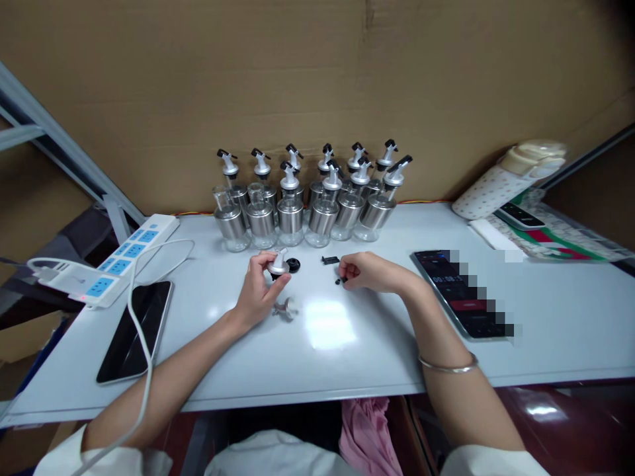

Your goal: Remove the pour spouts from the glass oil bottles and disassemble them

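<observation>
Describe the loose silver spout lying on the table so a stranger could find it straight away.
Start at the cluster of glass bottles at the back of the white table, then come toward the left hand, which holds one spout. The loose spout lies on its side just right of that hand, alone and unheld.

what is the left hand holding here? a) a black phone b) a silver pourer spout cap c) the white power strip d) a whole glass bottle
b: the left hand grips a silver pourer spout cap just above the white table, while the black phone, power strip and glass bottles lie or stand apart from it.
</observation>
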### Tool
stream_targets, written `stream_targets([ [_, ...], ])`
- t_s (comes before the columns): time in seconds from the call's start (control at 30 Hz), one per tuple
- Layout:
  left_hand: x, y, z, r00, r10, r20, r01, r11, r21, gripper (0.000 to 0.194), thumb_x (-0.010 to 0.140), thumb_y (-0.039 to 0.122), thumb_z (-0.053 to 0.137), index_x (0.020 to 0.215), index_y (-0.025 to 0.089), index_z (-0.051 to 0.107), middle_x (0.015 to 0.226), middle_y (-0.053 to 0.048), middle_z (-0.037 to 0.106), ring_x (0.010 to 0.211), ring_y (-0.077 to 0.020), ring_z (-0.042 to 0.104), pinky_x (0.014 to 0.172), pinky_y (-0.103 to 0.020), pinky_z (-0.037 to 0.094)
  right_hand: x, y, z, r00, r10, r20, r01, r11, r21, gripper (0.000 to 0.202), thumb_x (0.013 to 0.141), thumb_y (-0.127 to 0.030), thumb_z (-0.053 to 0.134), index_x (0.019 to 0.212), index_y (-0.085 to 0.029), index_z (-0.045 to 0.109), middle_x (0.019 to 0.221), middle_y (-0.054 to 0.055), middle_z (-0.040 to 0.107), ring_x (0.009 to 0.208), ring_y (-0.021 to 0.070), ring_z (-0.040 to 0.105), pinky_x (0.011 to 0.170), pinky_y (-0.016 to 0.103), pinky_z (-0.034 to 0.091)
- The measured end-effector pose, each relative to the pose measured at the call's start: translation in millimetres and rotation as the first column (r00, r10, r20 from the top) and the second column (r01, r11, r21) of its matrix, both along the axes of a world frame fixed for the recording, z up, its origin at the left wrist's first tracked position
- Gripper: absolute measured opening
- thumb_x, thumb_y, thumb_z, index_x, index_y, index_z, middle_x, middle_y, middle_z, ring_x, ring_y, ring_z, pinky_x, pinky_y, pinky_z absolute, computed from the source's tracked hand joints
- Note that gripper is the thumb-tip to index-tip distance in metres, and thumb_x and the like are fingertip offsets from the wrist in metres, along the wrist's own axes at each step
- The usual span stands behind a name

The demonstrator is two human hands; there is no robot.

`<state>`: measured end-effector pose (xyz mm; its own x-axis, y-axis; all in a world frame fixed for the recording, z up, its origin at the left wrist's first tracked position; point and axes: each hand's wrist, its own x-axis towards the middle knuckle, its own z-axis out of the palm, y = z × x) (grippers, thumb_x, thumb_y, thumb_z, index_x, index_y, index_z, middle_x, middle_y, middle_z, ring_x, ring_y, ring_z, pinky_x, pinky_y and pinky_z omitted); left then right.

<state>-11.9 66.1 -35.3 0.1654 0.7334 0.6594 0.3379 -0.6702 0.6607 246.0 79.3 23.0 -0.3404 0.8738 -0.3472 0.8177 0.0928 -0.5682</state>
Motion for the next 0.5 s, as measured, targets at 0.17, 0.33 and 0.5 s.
stream_targets([
  [0.17,-0.6,-0.6,0.3,0.999,0.012,-0.033,-0.013,1.000,-0.027,0.032,0.086,0.044,0.057,0.105,0.021,0.046,0.096,-0.006,0.056,0.084,-0.0172,0.055,0.077,-0.032,0.045,-8.9,-2.8,3.1,0.999,0.033,-0.017,-0.034,0.998,-0.057,0.017,0.065,-0.015,0.065,0.081,-0.017,0.061,0.072,0.001,0.060,0.064,0.0137,0.052,0.061,0.025,0.042],
  [0.33,-0.8,-0.5,-1.3,0.999,0.012,-0.037,-0.014,0.997,-0.071,0.034,0.084,0.045,0.059,0.105,0.021,0.049,0.098,-0.007,0.058,0.088,-0.0188,0.055,0.079,-0.033,0.045,-11.8,-2.9,-1.2,0.997,0.078,-0.019,-0.077,0.997,0.012,0.009,0.073,-0.017,0.059,0.081,-0.018,0.062,0.071,0.001,0.059,0.063,0.0132,0.050,0.060,0.025,0.040],
  [0.5,-0.2,-1.7,2.1,0.998,0.022,-0.062,-0.026,0.997,-0.074,0.033,0.083,0.045,0.060,0.104,0.021,0.050,0.096,-0.006,0.060,0.085,-0.0185,0.056,0.078,-0.033,0.046,-9.2,-3.6,4.0,0.994,0.094,-0.055,-0.094,0.996,0.001,0.015,0.069,-0.017,0.065,0.084,-0.018,0.064,0.068,-0.001,0.055,0.061,0.0115,0.048,0.060,0.025,0.038],
])
